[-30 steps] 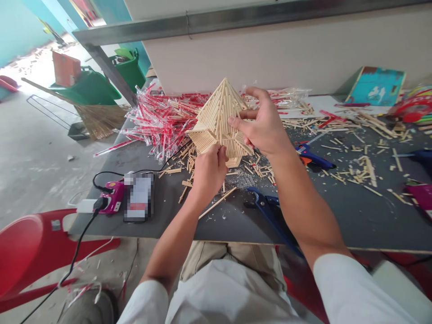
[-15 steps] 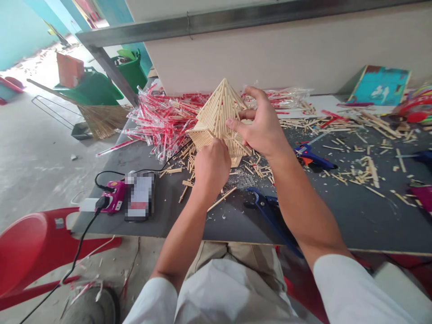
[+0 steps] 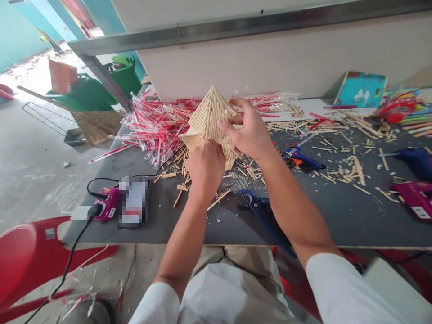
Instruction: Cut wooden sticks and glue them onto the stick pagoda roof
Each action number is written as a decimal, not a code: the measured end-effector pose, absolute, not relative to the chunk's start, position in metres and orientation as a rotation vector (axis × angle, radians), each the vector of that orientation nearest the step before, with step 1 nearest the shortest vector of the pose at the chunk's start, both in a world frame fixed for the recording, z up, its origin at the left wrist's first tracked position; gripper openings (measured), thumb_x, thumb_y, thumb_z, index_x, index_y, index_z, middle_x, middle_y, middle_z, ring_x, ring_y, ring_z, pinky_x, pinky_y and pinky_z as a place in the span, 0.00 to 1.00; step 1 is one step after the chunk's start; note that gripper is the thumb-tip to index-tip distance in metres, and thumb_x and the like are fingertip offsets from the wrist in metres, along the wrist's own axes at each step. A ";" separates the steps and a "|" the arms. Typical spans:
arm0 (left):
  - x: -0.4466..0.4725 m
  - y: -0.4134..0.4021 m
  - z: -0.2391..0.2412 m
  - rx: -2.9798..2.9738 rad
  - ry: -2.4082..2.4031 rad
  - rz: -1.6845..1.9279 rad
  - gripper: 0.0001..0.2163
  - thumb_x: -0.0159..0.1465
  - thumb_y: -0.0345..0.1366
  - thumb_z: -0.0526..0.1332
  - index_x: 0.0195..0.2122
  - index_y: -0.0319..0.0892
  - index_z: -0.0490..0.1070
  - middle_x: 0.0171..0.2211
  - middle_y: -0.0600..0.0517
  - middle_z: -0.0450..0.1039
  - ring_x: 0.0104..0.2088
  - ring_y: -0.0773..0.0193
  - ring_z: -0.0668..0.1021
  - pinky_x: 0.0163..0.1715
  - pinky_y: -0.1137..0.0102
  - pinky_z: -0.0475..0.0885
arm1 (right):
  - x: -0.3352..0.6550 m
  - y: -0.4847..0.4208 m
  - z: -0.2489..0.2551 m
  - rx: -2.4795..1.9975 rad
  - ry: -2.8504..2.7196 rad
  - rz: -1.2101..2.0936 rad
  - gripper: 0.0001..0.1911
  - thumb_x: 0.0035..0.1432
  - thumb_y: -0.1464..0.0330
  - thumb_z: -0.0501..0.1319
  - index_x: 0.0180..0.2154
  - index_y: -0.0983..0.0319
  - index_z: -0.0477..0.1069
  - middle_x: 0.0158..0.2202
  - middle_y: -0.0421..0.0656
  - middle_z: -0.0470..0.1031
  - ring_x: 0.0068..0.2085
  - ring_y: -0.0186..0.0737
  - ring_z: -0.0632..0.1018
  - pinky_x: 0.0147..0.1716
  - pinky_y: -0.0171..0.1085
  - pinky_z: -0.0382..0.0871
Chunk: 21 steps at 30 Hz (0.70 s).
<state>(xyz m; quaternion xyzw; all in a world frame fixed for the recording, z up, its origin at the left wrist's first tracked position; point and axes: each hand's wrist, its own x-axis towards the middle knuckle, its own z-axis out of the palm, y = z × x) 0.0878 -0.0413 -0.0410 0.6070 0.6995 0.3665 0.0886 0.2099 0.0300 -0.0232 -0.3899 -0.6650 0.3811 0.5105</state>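
Note:
A peaked model built of thin wooden sticks (image 3: 211, 112) stands tilted above the table in front of me, its pointed top facing up. My left hand (image 3: 206, 166) is closed at its lower front edge, with the fingertips hidden behind the knuckles. On the model's right side, my right hand (image 3: 248, 130) curls round with thumb on the front face and fingers behind. Cut stick pieces (image 3: 182, 189) lie scattered beneath and beside it. Nearer to me, a blue-handled cutter (image 3: 261, 211) rests by my right forearm.
Red-and-clear plastic wrappers (image 3: 151, 128) are heaped at the back left. A blue glue gun (image 3: 302, 156) lies right of my hands, another glue gun (image 3: 416, 162) farther right. A phone (image 3: 134, 202) and a pink power strip (image 3: 108, 204) sit left. A turquoise board (image 3: 361, 90) leans on the wall.
The view has turned slightly to the right, so everything sits further left. Both hands keep their hold on the stick model, with little other visible change.

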 end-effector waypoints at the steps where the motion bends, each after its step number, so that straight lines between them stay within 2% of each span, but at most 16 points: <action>1: 0.089 -0.041 -0.040 1.787 2.193 1.056 0.15 0.71 0.38 0.52 0.26 0.44 0.64 0.22 0.46 0.66 0.25 0.56 0.71 0.29 0.63 0.59 | 0.210 0.029 -0.022 -0.949 -1.607 0.914 0.27 0.57 0.61 0.73 0.55 0.56 0.67 0.45 0.48 0.82 0.40 0.49 0.84 0.32 0.41 0.81; 3: 0.093 -0.041 -0.040 1.748 2.370 1.038 0.16 0.70 0.39 0.53 0.24 0.44 0.64 0.21 0.46 0.68 0.25 0.57 0.71 0.28 0.64 0.60 | 0.210 0.029 -0.022 -0.957 -1.615 0.910 0.27 0.57 0.60 0.72 0.55 0.56 0.67 0.44 0.48 0.82 0.39 0.48 0.84 0.33 0.41 0.81; 9: 0.097 -0.040 -0.043 1.725 2.332 1.267 0.16 0.67 0.37 0.57 0.20 0.44 0.64 0.18 0.49 0.65 0.24 0.61 0.70 0.27 0.67 0.61 | 0.211 0.030 -0.026 -0.954 -1.629 0.904 0.27 0.58 0.60 0.71 0.56 0.56 0.67 0.45 0.48 0.82 0.34 0.45 0.83 0.33 0.41 0.79; 21: 0.101 -0.040 -0.034 1.619 2.392 1.049 0.16 0.70 0.38 0.55 0.24 0.44 0.67 0.23 0.44 0.71 0.29 0.52 0.76 0.32 0.60 0.65 | 0.211 0.026 -0.023 -0.961 -1.629 0.890 0.26 0.58 0.57 0.71 0.54 0.56 0.66 0.42 0.48 0.82 0.35 0.46 0.83 0.33 0.41 0.79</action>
